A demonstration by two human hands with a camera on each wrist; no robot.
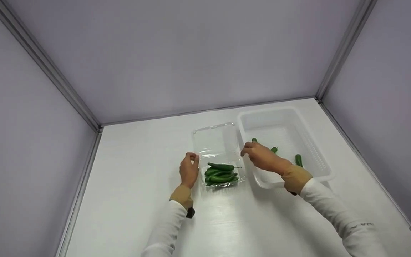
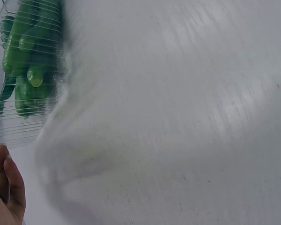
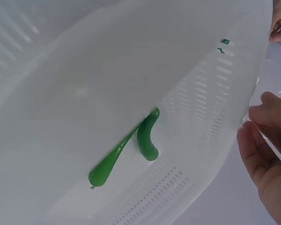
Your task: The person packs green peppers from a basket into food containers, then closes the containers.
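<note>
green peppers (image 1: 221,174) lie in the clear clamshell box (image 1: 215,142) on the tabletop (image 1: 137,171). left hand (image 1: 189,170) pinches its left edge; hold it steady. right hand (image 1: 264,157), fingers relaxed and empty, hovers over the white basket (image 1: 319,157); best reach gently.

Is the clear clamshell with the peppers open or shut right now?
Open. The clear clamshell's lid lies flat behind the tray, and the green peppers sit uncovered, between the left hand and right hand.

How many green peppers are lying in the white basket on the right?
3 show in the head view: one green pepper and another behind the right hand, and one nearer the white basket wall. The hand may hide more.
</note>
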